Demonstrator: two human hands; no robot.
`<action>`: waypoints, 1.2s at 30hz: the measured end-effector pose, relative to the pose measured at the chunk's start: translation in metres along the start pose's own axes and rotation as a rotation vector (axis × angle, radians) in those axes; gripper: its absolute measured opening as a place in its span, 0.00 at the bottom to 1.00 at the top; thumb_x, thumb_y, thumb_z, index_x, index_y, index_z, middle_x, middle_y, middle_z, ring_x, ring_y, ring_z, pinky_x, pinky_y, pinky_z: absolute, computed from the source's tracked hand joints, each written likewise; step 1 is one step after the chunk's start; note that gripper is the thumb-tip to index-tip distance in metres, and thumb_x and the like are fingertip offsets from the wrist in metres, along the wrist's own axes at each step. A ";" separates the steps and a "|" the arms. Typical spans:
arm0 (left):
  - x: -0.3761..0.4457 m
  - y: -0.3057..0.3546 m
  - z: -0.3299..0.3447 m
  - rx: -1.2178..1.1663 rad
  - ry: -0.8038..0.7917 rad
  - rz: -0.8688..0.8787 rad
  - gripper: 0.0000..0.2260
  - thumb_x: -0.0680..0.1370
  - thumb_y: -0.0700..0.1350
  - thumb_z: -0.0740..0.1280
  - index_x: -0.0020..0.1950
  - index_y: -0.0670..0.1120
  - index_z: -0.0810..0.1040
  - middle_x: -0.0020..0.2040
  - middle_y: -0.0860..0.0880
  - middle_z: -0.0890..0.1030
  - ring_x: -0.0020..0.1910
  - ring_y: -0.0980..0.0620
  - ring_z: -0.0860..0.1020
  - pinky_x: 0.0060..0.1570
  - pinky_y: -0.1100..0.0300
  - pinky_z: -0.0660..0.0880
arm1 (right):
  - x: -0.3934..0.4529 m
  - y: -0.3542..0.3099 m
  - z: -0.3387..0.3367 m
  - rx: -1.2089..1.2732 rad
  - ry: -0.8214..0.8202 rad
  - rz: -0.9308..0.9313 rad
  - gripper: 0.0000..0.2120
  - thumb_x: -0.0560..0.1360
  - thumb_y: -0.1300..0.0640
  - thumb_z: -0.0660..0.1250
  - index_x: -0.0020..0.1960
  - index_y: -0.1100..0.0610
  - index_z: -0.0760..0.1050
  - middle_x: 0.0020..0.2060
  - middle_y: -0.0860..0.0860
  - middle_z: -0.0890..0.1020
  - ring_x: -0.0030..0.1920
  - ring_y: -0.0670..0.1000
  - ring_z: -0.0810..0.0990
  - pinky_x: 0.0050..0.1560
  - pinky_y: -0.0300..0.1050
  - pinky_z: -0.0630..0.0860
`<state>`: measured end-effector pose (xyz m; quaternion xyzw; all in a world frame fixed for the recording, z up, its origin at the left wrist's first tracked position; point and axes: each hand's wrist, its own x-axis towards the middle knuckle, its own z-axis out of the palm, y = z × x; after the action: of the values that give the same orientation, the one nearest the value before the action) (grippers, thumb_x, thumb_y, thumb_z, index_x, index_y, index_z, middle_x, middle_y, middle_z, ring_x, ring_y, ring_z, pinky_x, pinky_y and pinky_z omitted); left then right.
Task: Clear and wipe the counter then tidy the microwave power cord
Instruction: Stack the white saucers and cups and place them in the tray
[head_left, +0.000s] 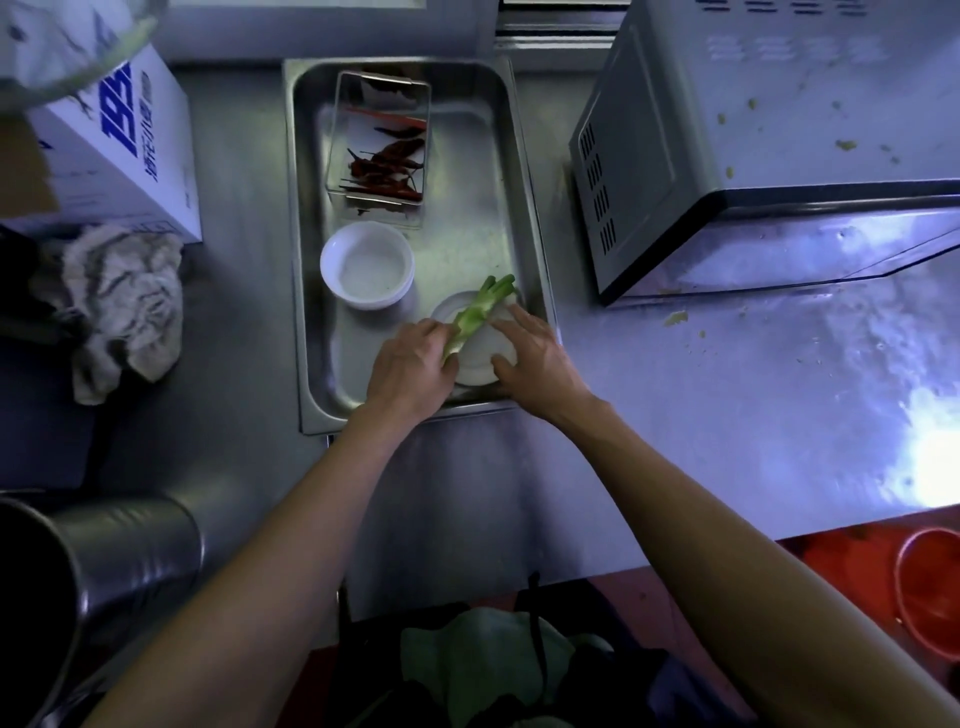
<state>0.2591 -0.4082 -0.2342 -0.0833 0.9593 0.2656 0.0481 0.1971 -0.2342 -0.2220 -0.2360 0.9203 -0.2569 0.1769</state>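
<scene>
A steel tray (311, 260) lies on the steel counter (727, 405). Inside it are a clear box of dried red chillies (384, 156), a white bowl (366, 267) and a small white dish (478, 358) with a green onion stalk (480, 309) lying across it. My left hand (410, 371) grips the lower end of the stalk. My right hand (535, 358) holds the dish by its right rim, thumb curled over the near edge. The microwave (753, 156) stands at the right. Its power cord is not in view.
A crumpled grey rag (114, 301) lies left of the tray beside a white carton (119, 150). A steel pot (93, 571) stands at the near left. Food crumbs dot the counter near the microwave. A red bucket (930, 587) sits below the counter edge at right.
</scene>
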 end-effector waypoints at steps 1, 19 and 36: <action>-0.001 0.002 -0.002 0.007 -0.012 0.005 0.16 0.76 0.45 0.68 0.64 0.44 0.78 0.59 0.45 0.80 0.56 0.40 0.77 0.53 0.44 0.77 | -0.004 0.000 -0.002 -0.004 0.014 0.006 0.24 0.73 0.62 0.68 0.69 0.61 0.74 0.72 0.63 0.70 0.69 0.64 0.70 0.69 0.59 0.70; -0.011 0.135 -0.004 0.114 -0.140 0.189 0.21 0.79 0.48 0.65 0.72 0.49 0.72 0.71 0.48 0.74 0.69 0.46 0.71 0.67 0.50 0.69 | -0.121 0.075 -0.083 0.036 0.111 0.216 0.26 0.76 0.48 0.69 0.72 0.54 0.72 0.74 0.56 0.69 0.74 0.56 0.65 0.74 0.50 0.63; -0.103 0.436 0.144 0.321 -0.329 0.579 0.22 0.80 0.53 0.63 0.74 0.51 0.70 0.73 0.49 0.72 0.71 0.48 0.70 0.68 0.54 0.68 | -0.410 0.269 -0.188 0.153 0.445 0.558 0.27 0.77 0.47 0.67 0.74 0.53 0.69 0.74 0.55 0.69 0.74 0.57 0.65 0.73 0.56 0.63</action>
<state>0.2858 0.0486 -0.1251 0.2438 0.9520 0.1243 0.1371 0.3593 0.2583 -0.1366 0.0999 0.9434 -0.3117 0.0529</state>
